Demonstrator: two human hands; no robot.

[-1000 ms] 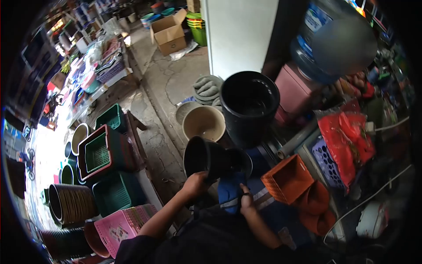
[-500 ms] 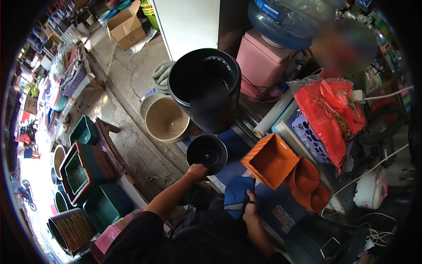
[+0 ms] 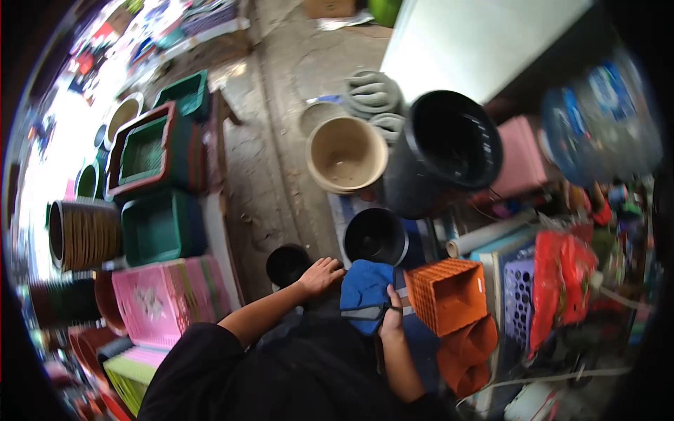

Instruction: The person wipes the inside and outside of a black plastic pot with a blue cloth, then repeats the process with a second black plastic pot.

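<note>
My left hand (image 3: 321,276) is spread palm down, with nothing in it, between a small black pot (image 3: 288,265) and a blue cloth (image 3: 365,286). In my right hand (image 3: 392,314) I hold the blue cloth, which has a grey band, with my fingers closed at its right edge. Just beyond the cloth stands a round black pot (image 3: 376,237). Right of the cloth are an orange square basket (image 3: 449,298) and orange round pots (image 3: 469,354).
Cream pots (image 3: 347,156) and a tall black bin (image 3: 414,172) stand ahead. Stacked green basins (image 3: 158,228) and pink baskets (image 3: 175,295) line the left. A red bag (image 3: 551,281), a pink stand (image 3: 518,158) and a water bottle (image 3: 597,123) are on the right.
The view has turned left. My left hand has let go of the round black pot and opened. The blue cloth remains in my right hand.
</note>
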